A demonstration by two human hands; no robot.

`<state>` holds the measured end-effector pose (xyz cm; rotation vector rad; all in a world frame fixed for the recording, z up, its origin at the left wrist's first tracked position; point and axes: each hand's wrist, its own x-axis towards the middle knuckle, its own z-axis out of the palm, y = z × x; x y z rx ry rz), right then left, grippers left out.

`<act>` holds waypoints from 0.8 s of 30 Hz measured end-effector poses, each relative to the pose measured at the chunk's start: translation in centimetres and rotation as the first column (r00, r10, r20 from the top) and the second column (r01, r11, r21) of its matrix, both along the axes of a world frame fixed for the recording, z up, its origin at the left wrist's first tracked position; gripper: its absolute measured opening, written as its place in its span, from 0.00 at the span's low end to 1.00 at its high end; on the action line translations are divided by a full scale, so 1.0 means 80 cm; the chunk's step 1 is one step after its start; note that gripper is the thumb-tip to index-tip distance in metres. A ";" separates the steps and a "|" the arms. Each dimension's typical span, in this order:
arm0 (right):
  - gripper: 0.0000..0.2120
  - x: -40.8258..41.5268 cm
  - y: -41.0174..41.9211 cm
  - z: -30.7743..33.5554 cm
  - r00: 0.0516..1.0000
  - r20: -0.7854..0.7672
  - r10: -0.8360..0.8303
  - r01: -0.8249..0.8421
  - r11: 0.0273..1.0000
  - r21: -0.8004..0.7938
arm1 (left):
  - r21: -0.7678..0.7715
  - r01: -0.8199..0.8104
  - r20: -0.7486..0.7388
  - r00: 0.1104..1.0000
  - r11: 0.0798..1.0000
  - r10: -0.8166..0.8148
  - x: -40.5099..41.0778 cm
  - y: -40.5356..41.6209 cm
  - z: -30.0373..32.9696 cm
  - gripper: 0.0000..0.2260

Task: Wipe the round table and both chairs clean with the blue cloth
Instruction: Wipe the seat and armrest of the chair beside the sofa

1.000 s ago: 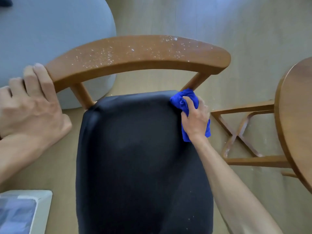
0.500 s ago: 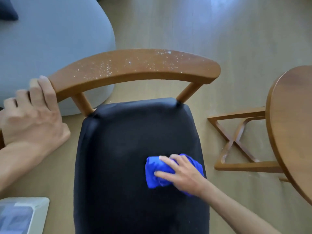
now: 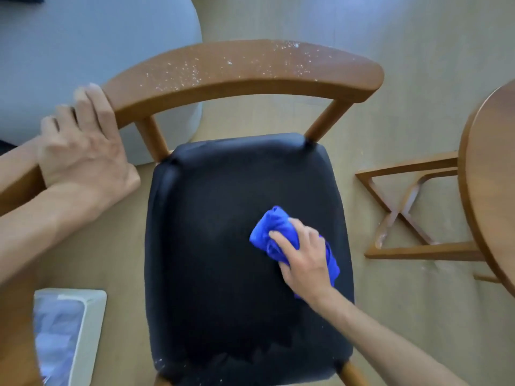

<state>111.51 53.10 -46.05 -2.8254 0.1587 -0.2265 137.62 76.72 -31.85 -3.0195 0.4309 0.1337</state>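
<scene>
A wooden chair with a black padded seat (image 3: 223,218) fills the middle. Its curved wooden backrest (image 3: 250,71) is speckled with white crumbs. My right hand (image 3: 303,257) grips the bunched blue cloth (image 3: 274,232) and presses it onto the right half of the seat. My left hand (image 3: 83,143) holds the left end of the backrest, fingers curled over it. The round wooden table (image 3: 490,176) shows only its edge at the right.
A grey upholstered seat (image 3: 97,51) stands behind the chair at the upper left. A white bin with a plastic liner (image 3: 72,335) sits on the floor at the lower left. The table's crossed wooden base (image 3: 404,218) lies right of the chair.
My right hand carried the cloth from the seat's back right corner down to the front right, then slid it back up toward the seat's middle. My left hand stays on the backrest.
</scene>
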 end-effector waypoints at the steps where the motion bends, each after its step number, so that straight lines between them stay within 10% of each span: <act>1: 0.23 -0.038 0.032 -0.001 0.993 -0.017 0.118 -0.118 0.993 0.028 | 0.001 0.012 0.041 0.999 1.000 -0.012 -0.004 -0.001 0.001 0.42; 8: 0.26 -0.061 0.045 0.012 0.653 -0.181 0.735 -0.757 0.639 -0.138 | 0.106 0.169 -0.063 0.985 0.980 -0.163 -0.004 0.021 0.024 0.41; 13: 0.27 0.094 -0.003 0.006 0.983 -0.015 0.182 -0.181 0.959 -0.218 | 0.199 0.175 -0.133 0.980 0.964 -0.150 -0.017 0.038 0.038 0.38; 18: 0.22 0.182 0.076 0.016 0.974 -0.035 -0.226 0.221 0.970 -0.106 | 0.237 0.217 -0.162 0.970 0.947 -0.182 -0.015 0.043 0.041 0.38; 24: 0.19 0.005 0.238 0.010 0.878 -0.092 0.470 -0.464 0.883 0.079 | 0.247 0.206 -0.166 0.972 0.947 -0.168 -0.018 0.044 0.035 0.40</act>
